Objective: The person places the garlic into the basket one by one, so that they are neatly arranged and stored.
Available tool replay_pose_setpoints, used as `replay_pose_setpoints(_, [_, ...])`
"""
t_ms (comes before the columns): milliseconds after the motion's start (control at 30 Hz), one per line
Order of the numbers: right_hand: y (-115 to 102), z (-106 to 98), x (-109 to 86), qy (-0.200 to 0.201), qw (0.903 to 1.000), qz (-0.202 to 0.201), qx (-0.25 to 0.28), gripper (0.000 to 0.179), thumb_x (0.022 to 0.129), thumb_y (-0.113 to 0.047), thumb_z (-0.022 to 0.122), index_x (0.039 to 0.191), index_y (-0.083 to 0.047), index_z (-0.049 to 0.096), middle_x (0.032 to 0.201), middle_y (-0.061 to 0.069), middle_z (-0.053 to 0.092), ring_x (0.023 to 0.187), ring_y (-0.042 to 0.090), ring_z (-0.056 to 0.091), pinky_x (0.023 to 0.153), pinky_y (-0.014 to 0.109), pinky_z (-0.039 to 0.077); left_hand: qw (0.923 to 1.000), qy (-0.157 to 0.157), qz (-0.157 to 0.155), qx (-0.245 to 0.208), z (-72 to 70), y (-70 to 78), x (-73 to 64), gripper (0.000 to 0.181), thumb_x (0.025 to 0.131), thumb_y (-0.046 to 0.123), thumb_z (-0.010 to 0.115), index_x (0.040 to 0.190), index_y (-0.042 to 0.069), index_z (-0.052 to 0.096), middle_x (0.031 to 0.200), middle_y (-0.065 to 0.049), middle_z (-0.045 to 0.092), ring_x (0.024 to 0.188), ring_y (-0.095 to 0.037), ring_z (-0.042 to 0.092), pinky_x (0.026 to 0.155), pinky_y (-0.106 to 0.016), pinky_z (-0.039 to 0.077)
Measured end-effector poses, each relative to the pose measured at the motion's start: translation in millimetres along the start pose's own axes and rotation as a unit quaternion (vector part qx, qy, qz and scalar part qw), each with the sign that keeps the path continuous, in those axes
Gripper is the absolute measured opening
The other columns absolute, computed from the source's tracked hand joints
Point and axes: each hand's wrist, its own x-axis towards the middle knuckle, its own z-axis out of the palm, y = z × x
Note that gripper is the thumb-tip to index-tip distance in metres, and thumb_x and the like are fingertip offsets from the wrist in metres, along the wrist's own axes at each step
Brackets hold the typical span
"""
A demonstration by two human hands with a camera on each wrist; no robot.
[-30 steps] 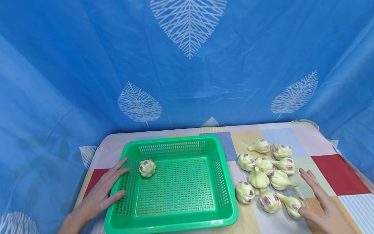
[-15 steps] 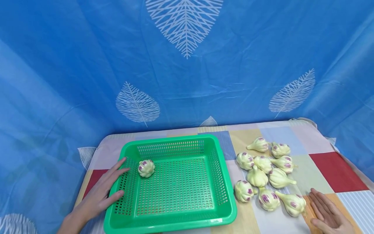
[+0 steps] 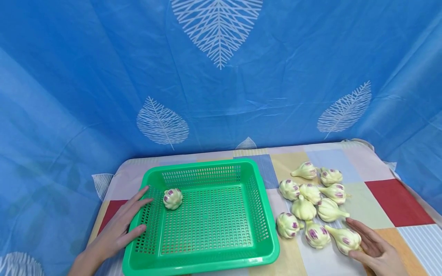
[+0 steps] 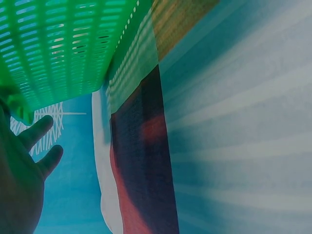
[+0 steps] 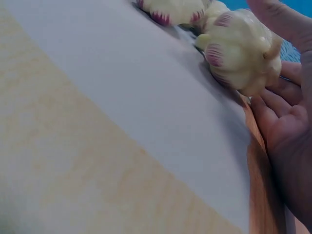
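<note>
My left hand (image 3: 119, 226) rests over the left rim of a green perforated plastic basket (image 3: 203, 264), its fingers spread along the rim and inner wall. The left wrist view shows part of that hand (image 4: 24, 170) beneath the basket's slotted side (image 4: 63, 44). One garlic bulb (image 3: 172, 199) lies inside the basket near that wall. At the right, my right hand (image 3: 380, 249) stands around the nearest purple-streaked garlic bulb (image 3: 347, 240) of a group on the table, thumb on one side and fingers on the other. In the right wrist view this bulb (image 5: 241, 53) sits between the thumb and the extended fingers.
Several more garlic bulbs (image 3: 304, 209) lie close together between the basket and my right hand. A patchwork-checked cloth (image 3: 397, 203) covers the table. Blue curtain (image 3: 221, 107) with white leaf prints stands behind and at both sides.
My right hand drew back toward the near right, its palm turning up, then came forward and left again around the nearest garlic bulb. My left hand stays on the basket rim.
</note>
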Motion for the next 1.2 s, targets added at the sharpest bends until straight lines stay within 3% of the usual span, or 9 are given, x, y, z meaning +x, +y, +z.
replay_pose_setpoints(133, [-5.0,5.9,0.5,0.048,0.9946,0.071,-0.058,0.065,0.091,0.002,0.072,0.151,-0.009,0.047,0.126,-0.022,0.064,0.104,-0.003,0.062,0.076,0.016,0.053,1.0,0.001,-0.004,0.0,0.4,0.1,-0.3,0.07,0.085,0.013,0.072,0.15,0.011,0.046,0.166,-0.006,0.021,0.149,-0.014,0.021,0.106,-0.01,0.015])
replay_pose_setpoints(233, [-6.5,6.5,-0.2,0.069,0.9911,0.101,-0.052,0.059,0.088,0.0,0.076,0.143,-0.012,0.058,0.115,-0.021,0.069,0.09,0.003,0.067,0.069,0.023,0.056,1.0,0.001,-0.005,-0.001,0.4,-0.4,-0.6,0.07,0.085,0.013,0.072,0.15,0.012,0.046,0.166,-0.006,0.021,0.149,-0.014,0.021,0.106,-0.01,0.015])
replay_pose_setpoints(400, [-6.1,5.2,0.3,0.076,0.9906,0.113,-0.015,0.056,0.087,0.003,0.076,0.137,-0.02,0.064,0.113,-0.018,0.071,0.096,0.003,0.069,0.074,0.025,0.057,1.0,0.001,-0.002,-0.003,-0.1,-1.7,-1.1,0.069,0.085,0.012,0.072,0.15,0.011,0.047,0.166,-0.007,0.021,0.149,-0.014,0.021,0.107,-0.01,0.016])
replay_pose_setpoints(633, [-8.0,4.2,0.5,0.088,0.9849,0.143,-0.045,0.055,0.087,-0.003,0.078,0.135,-0.028,0.066,0.108,-0.018,0.072,0.086,0.0,0.067,0.069,0.023,0.056,1.0,0.0,-0.002,-0.003,0.1,-2.4,-1.0,0.069,0.086,0.012,0.072,0.15,0.011,0.046,0.166,-0.005,0.02,0.149,-0.014,0.021,0.107,-0.01,0.015])
replay_pose_setpoints(733, [-9.1,4.2,-2.3,0.098,0.9858,0.132,-0.034,0.055,0.087,-0.001,0.077,0.134,-0.028,0.067,0.109,-0.018,0.072,0.086,0.0,0.067,0.068,0.023,0.056,1.0,-0.003,-0.002,-0.003,0.2,-2.2,-0.3,0.069,0.086,0.013,0.072,0.15,0.011,0.046,0.167,-0.005,0.02,0.149,-0.015,0.021,0.107,-0.01,0.015])
replay_pose_setpoints(933, [-16.3,6.6,-3.3,0.091,0.9945,0.05,0.009,0.058,0.087,0.011,0.071,0.138,-0.016,0.064,0.115,-0.016,0.071,0.097,0.001,0.068,0.07,0.024,0.057,1.0,-0.003,-0.001,-0.003,-0.1,-1.5,0.2,0.069,0.086,0.012,0.072,0.15,0.011,0.046,0.166,-0.006,0.02,0.149,-0.015,0.02,0.106,-0.01,0.015])
replay_pose_setpoints(1033, [-27.8,9.2,1.5,0.086,0.9946,0.053,0.02,0.056,0.088,0.012,0.07,0.134,-0.02,0.067,0.115,-0.015,0.071,0.099,-0.001,0.067,0.072,0.024,0.057,1.0,-0.003,-0.004,0.0,-0.2,-0.9,0.1,0.069,0.086,0.013,0.072,0.15,0.012,0.046,0.167,-0.005,0.02,0.149,-0.014,0.02,0.106,-0.011,0.015])
replay_pose_setpoints(1133, [-42.3,14.3,8.7,0.078,0.9951,0.057,-0.018,0.054,0.087,0.011,0.072,0.129,-0.023,0.069,0.114,-0.017,0.07,0.101,-0.003,0.066,0.072,0.025,0.057,1.0,-0.002,-0.005,-0.002,0.1,-1.3,-0.4,0.07,0.086,0.013,0.072,0.15,0.013,0.046,0.167,-0.004,0.02,0.149,-0.014,0.021,0.107,-0.01,0.015])
replay_pose_setpoints(1200, [-52.1,19.9,14.6,0.076,0.9907,0.068,-0.09,0.051,0.088,0.004,0.075,0.13,-0.023,0.068,0.113,-0.025,0.066,0.099,-0.007,0.064,0.072,0.024,0.057,1.0,-0.001,-0.004,-0.004,0.6,-1.8,-0.6,0.07,0.086,0.013,0.072,0.15,0.012,0.046,0.167,-0.004,0.02,0.149,-0.015,0.021,0.107,-0.01,0.016])
